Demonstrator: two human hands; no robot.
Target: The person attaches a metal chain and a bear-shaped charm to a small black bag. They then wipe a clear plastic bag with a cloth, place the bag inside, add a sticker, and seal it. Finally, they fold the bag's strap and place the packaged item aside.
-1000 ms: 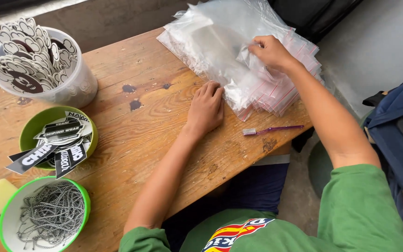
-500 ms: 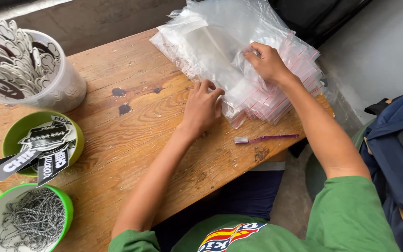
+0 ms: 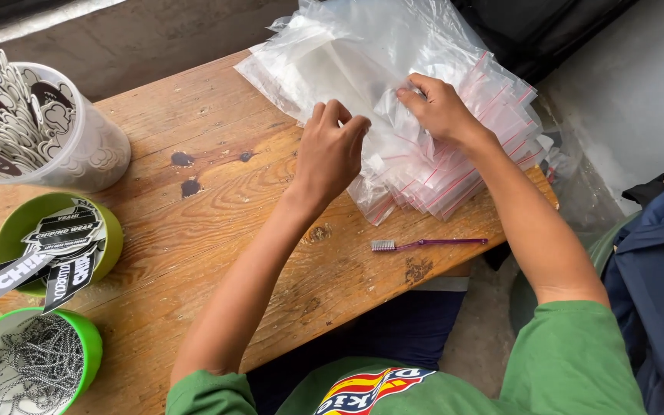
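A thick stack of small clear zip bags (image 3: 455, 165) with red seal strips lies at the right end of the wooden table (image 3: 194, 230), under a larger loose sheet of clear plastic (image 3: 363, 54). My right hand (image 3: 436, 104) pinches the edge of one bag on top of the stack. My left hand (image 3: 332, 150) is raised at the stack's left edge, fingers curled on the plastic there.
A purple toothbrush (image 3: 428, 244) lies near the table's front edge. At the left stand a clear tub of cut-out stickers (image 3: 40, 131), a green bowl of black-and-white tags (image 3: 55, 246) and a green bowl of metal chains (image 3: 32, 369). A dark blue backpack (image 3: 655, 284) sits at the right.
My left hand has lifted off the table and moved up to the stack's edge. My right hand has shifted left on top of the bags and now pinches one.
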